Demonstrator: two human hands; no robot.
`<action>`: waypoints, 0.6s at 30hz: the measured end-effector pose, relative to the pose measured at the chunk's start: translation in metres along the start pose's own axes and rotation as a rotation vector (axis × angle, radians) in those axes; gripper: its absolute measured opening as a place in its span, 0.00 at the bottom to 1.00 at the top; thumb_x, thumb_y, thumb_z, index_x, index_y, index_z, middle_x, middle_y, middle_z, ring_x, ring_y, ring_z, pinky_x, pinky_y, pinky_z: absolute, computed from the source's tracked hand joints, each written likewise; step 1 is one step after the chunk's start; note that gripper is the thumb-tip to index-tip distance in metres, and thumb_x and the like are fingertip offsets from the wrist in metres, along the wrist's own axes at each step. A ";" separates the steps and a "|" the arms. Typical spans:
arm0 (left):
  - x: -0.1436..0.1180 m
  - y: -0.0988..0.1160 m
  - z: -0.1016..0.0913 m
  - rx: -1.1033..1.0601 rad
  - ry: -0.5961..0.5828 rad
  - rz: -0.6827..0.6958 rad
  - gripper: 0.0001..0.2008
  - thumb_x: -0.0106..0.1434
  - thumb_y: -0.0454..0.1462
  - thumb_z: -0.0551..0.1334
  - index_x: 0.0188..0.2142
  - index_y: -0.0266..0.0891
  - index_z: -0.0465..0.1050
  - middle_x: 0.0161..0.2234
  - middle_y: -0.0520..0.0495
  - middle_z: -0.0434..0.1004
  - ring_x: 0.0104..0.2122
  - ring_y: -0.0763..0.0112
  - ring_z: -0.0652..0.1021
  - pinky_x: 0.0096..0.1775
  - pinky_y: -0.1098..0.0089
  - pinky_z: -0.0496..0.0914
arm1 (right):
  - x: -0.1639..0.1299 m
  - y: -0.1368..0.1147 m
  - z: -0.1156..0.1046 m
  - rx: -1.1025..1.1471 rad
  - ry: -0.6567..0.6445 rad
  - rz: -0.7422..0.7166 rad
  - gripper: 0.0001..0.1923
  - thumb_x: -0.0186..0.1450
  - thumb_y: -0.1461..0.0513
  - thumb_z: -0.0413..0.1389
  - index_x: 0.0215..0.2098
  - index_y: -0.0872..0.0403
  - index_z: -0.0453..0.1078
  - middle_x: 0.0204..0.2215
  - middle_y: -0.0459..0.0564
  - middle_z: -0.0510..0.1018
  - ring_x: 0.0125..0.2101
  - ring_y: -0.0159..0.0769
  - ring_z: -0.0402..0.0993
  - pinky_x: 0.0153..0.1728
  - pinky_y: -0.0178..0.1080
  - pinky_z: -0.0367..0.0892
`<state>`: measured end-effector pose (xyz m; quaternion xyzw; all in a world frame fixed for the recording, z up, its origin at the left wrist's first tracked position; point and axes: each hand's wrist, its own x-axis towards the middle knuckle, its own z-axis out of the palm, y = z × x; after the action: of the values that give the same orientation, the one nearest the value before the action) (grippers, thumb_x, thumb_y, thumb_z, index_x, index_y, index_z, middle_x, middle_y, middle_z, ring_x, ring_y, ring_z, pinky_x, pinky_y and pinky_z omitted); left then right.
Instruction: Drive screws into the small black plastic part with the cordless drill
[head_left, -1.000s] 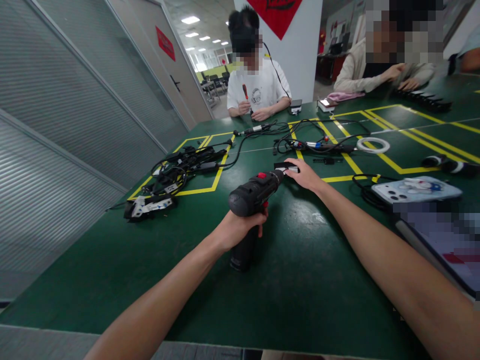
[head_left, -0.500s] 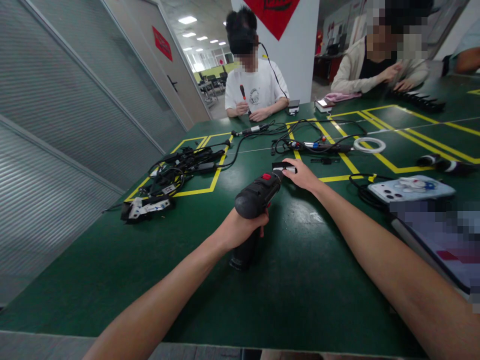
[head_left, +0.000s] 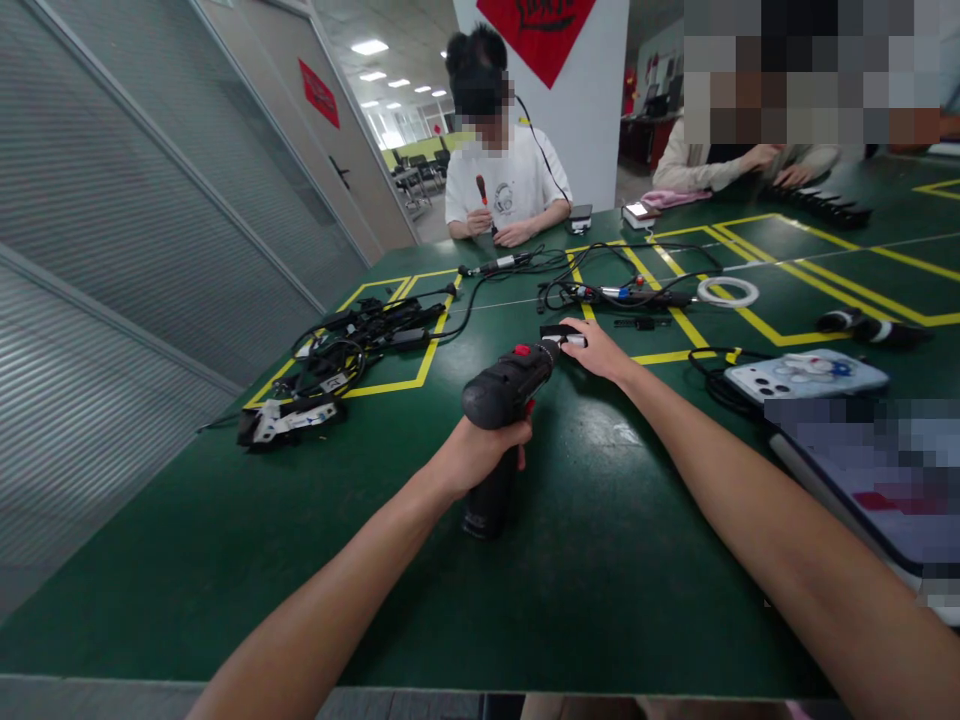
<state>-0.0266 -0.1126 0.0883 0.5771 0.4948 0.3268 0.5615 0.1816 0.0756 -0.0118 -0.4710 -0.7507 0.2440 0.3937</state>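
My left hand (head_left: 476, 452) grips the handle of a black cordless drill (head_left: 501, 395) with a red switch; the drill's base rests on the green table (head_left: 225, 520). Its nose points away from me toward a small black and white part (head_left: 561, 333) lying on the table. My right hand (head_left: 596, 350) is stretched out, its fingers pressed on that part right at the drill's tip.
A tangle of black cables and adapters (head_left: 352, 340) lies to the left inside yellow floor-tape lines. A white phone (head_left: 806, 374) and a tablet (head_left: 877, 470) lie at right. A white ring (head_left: 727, 291) and tools lie beyond. Two people sit across the table.
The view has shifted slightly; the drill and both hands hold nearly the same pose, with the drill tip still at the small part.
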 end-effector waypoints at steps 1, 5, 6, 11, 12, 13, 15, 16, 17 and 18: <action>0.000 0.000 0.000 0.009 0.000 -0.003 0.09 0.52 0.32 0.60 0.35 0.36 0.66 0.30 0.52 0.70 0.19 0.77 0.72 0.25 0.70 0.67 | 0.000 0.000 0.000 0.000 -0.006 0.005 0.23 0.61 0.61 0.57 0.56 0.50 0.68 0.44 0.53 0.67 0.47 0.41 0.68 0.55 0.45 0.62; 0.000 -0.001 -0.001 0.040 0.006 0.000 0.09 0.52 0.33 0.60 0.36 0.36 0.67 0.29 0.52 0.70 0.20 0.76 0.72 0.25 0.71 0.67 | 0.003 0.000 0.001 0.000 -0.019 0.009 0.22 0.61 0.61 0.57 0.54 0.49 0.69 0.43 0.51 0.67 0.45 0.41 0.69 0.54 0.45 0.63; 0.001 -0.001 -0.001 0.046 0.007 0.001 0.10 0.53 0.33 0.60 0.36 0.36 0.67 0.28 0.52 0.70 0.20 0.75 0.72 0.25 0.71 0.67 | 0.004 0.000 0.001 0.000 -0.020 0.010 0.22 0.61 0.61 0.57 0.54 0.49 0.69 0.43 0.51 0.67 0.45 0.41 0.69 0.54 0.45 0.63; 0.001 -0.003 -0.002 0.046 -0.001 0.009 0.11 0.53 0.33 0.60 0.37 0.36 0.67 0.29 0.52 0.69 0.20 0.76 0.72 0.25 0.71 0.68 | 0.004 0.001 0.003 0.011 -0.017 0.018 0.22 0.61 0.61 0.57 0.55 0.49 0.68 0.43 0.51 0.67 0.44 0.41 0.69 0.54 0.45 0.62; 0.002 -0.004 -0.001 0.042 -0.007 0.017 0.11 0.53 0.33 0.60 0.38 0.36 0.67 0.29 0.52 0.69 0.20 0.76 0.72 0.25 0.71 0.68 | 0.003 0.001 0.003 0.012 -0.013 0.019 0.22 0.61 0.61 0.57 0.55 0.49 0.68 0.43 0.51 0.67 0.44 0.41 0.69 0.54 0.45 0.62; 0.002 -0.004 -0.001 0.038 -0.012 0.026 0.11 0.53 0.33 0.60 0.38 0.36 0.67 0.30 0.52 0.69 0.20 0.77 0.72 0.24 0.71 0.68 | 0.003 0.000 0.003 0.012 -0.010 0.019 0.22 0.61 0.61 0.57 0.55 0.49 0.68 0.43 0.51 0.67 0.45 0.41 0.69 0.54 0.45 0.62; 0.002 -0.004 -0.001 0.033 -0.012 0.037 0.11 0.53 0.32 0.59 0.38 0.37 0.67 0.30 0.53 0.69 0.20 0.77 0.72 0.24 0.71 0.68 | 0.002 -0.001 0.003 0.008 -0.001 0.015 0.22 0.61 0.61 0.57 0.55 0.50 0.68 0.43 0.52 0.67 0.46 0.41 0.69 0.54 0.45 0.62; 0.002 -0.005 -0.001 0.032 -0.010 0.037 0.11 0.53 0.32 0.59 0.38 0.37 0.67 0.30 0.53 0.69 0.20 0.77 0.72 0.24 0.71 0.68 | 0.002 -0.001 0.003 0.006 0.002 0.012 0.23 0.61 0.61 0.56 0.55 0.50 0.68 0.43 0.52 0.67 0.46 0.41 0.69 0.55 0.45 0.62; 0.002 -0.004 -0.001 0.032 -0.006 0.033 0.11 0.53 0.32 0.60 0.38 0.36 0.67 0.30 0.52 0.69 0.20 0.77 0.71 0.24 0.72 0.68 | 0.002 -0.001 0.003 0.005 0.004 0.010 0.23 0.61 0.61 0.56 0.55 0.50 0.68 0.44 0.52 0.67 0.46 0.41 0.69 0.55 0.45 0.62; 0.002 -0.004 -0.001 0.032 -0.004 0.028 0.11 0.53 0.32 0.60 0.38 0.36 0.67 0.30 0.52 0.69 0.20 0.77 0.71 0.25 0.71 0.68 | 0.002 -0.001 0.003 0.006 0.004 0.009 0.23 0.61 0.62 0.56 0.55 0.50 0.68 0.44 0.52 0.67 0.47 0.41 0.69 0.55 0.45 0.61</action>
<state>-0.0281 -0.1109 0.0841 0.5936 0.4909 0.3255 0.5484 0.1778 0.0765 -0.0120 -0.4738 -0.7471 0.2471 0.3953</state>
